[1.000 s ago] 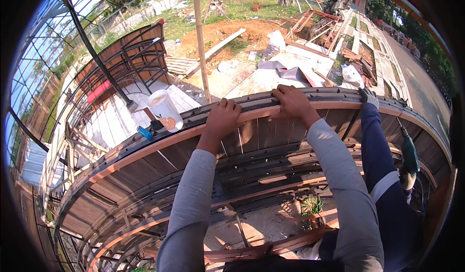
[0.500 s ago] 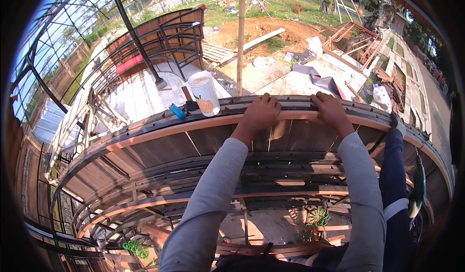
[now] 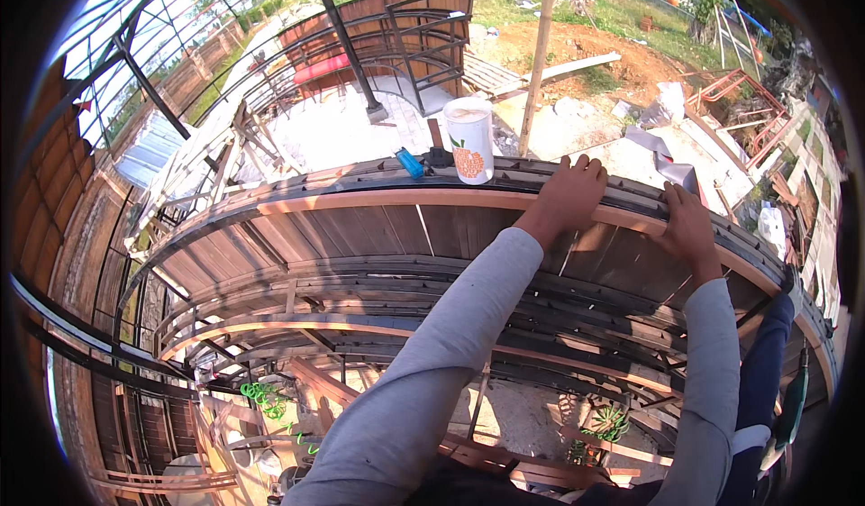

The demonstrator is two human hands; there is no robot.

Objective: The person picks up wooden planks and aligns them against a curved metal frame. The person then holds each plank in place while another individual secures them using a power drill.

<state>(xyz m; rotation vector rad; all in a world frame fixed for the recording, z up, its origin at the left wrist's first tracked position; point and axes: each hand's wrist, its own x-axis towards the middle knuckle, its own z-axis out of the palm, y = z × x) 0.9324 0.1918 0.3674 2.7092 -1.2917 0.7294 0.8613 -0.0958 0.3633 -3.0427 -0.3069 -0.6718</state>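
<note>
A long curved wooden bench-like structure with a dark metal frame spans the view. Along its top runs a reddish-brown wood strip (image 3: 387, 199) beside a black rail (image 3: 338, 182). My left hand (image 3: 574, 198) grips this top edge right of the middle, its fingers bent over the far side. Farther right, my right hand (image 3: 692, 228) is closed over the same edge, fingers partly hidden. A white cup with an orange print (image 3: 470, 150) stands on the rail to the left of my left hand. Next to it lies a small blue object (image 3: 409, 163).
At far right, another person's dark blue sleeve (image 3: 766, 344) reaches the edge, beside a green power tool (image 3: 795, 398). A wooden post (image 3: 538, 64) rises behind the rail. Green coiled hose (image 3: 261, 398) and a spiky plant (image 3: 608, 423) lie below. Another curved bench (image 3: 360, 37) stands beyond.
The view has swung left, so the cup, post and bench appear farther right. Both my hands stay on the top edge, at about the same distance from the cup.
</note>
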